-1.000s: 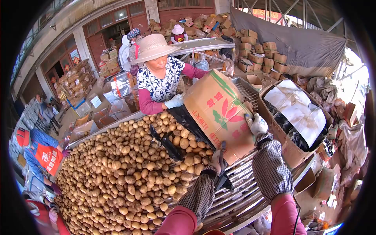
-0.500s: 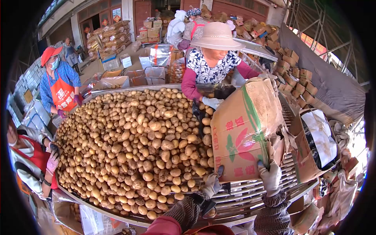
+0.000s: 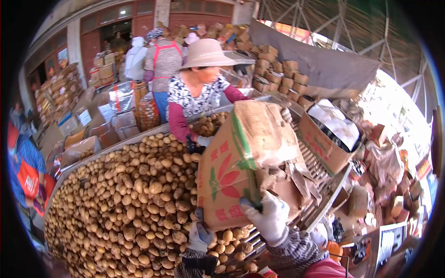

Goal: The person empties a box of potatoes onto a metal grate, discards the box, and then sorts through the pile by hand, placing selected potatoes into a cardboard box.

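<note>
A large cardboard box (image 3: 227,185) with green and red print stands tilted over the sorting table, its torn flaps (image 3: 296,180) hanging on the right side. My left hand (image 3: 199,237), in a whitish glove, grips the box's lower left corner. Higher up, my gloved right hand (image 3: 271,218) presses against the near face, thumb and fingers bent on the cardboard. Across the table a person in a sun hat has one gloved hand (image 3: 204,140) at the box's far left edge and another (image 3: 286,114) at its far upper right. Loose potatoes (image 3: 134,199) lie heaped left of the box.
The table has a slatted rack (image 3: 315,164) and a metal rim (image 3: 336,192). On its right end stands another open carton (image 3: 324,139) with white sheeting inside. A co-worker in a red apron (image 3: 30,183) is at the left. Stacked cartons (image 3: 278,69) fill the back.
My view has turned to the right. The box has tilted further and shows more of its upper side. More potatoes now appear at its near lower edge. The hatted person's head has turned rightward.
</note>
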`<control>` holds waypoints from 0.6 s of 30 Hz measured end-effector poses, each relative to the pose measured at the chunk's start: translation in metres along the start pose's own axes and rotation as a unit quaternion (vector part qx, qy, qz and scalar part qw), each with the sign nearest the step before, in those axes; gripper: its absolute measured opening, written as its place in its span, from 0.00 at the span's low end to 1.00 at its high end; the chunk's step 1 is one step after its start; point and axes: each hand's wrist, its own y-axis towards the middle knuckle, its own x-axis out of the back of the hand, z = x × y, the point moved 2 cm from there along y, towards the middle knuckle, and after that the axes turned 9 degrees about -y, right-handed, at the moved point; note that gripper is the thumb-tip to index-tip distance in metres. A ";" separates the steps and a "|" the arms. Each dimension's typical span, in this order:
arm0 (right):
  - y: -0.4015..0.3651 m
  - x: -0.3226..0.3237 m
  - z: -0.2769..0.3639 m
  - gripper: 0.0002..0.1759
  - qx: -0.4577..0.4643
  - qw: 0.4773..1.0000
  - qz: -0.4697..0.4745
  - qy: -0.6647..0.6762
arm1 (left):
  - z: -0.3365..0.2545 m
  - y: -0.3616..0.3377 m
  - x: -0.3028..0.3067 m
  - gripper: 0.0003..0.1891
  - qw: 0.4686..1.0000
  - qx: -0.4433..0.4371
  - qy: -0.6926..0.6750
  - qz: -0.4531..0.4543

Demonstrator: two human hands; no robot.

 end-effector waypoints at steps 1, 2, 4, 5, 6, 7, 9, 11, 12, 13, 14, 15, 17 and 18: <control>0.000 -0.011 0.002 0.22 -0.011 0.999 -0.001 -0.031 | 0.004 0.010 0.004 0.23 0.989 -0.013 0.131 0.062; -0.001 -0.016 0.001 0.19 -0.018 0.997 0.000 -0.069 | 0.008 0.020 0.008 0.23 0.955 -0.044 0.267 0.119; -0.003 -0.015 -0.008 0.21 -0.046 0.995 -0.008 -0.085 | 0.024 0.030 0.010 0.24 0.989 0.030 0.090 0.117; -0.009 -0.013 -0.015 0.21 -0.048 0.995 -0.021 -0.084 | 0.039 0.027 0.010 0.25 0.966 0.152 -0.203 0.042; -0.015 -0.010 -0.023 0.21 -0.064 0.993 -0.013 -0.102 | 0.056 0.028 0.014 0.26 0.963 0.158 -0.215 0.032; -0.023 -0.008 -0.033 0.20 -0.063 0.991 -0.010 -0.115 | 0.073 0.030 0.018 0.27 0.960 0.163 -0.227 0.022; -0.039 -0.001 -0.052 0.19 -0.047 0.994 -0.017 -0.097 | 0.090 0.028 0.012 0.30 0.948 0.189 -0.255 -0.012; -0.047 0.015 -0.065 0.19 -0.063 0.997 0.014 0.030 | 0.085 0.021 -0.002 0.33 0.933 0.225 -0.278 -0.033; -0.054 0.019 -0.082 0.21 -0.042 0.997 0.006 0.071 | 0.078 0.021 -0.009 0.36 0.928 0.239 -0.283 -0.027; -0.057 0.032 -0.091 0.19 -0.042 0.993 0.005 0.109 | 0.075 0.022 -0.011 0.36 0.930 0.239 -0.278 -0.021; -0.061 0.044 -0.108 0.19 -0.055 0.995 -0.027 0.079 | 0.072 0.022 -0.014 0.37 0.931 0.245 -0.269 -0.012; -0.066 0.055 -0.129 0.19 -0.068 0.995 -0.056 0.050 | 0.070 0.021 -0.015 0.38 0.932 0.250 -0.262 -0.005; -0.065 0.081 -0.174 0.25 -0.083 0.989 -0.116 -0.050 | 0.070 0.016 -0.015 0.40 0.933 0.260 -0.248 0.001; -0.071 0.082 -0.209 0.30 -0.142 0.980 -0.100 -0.093 | 0.070 0.012 -0.015 0.41 0.934 0.263 -0.240 0.001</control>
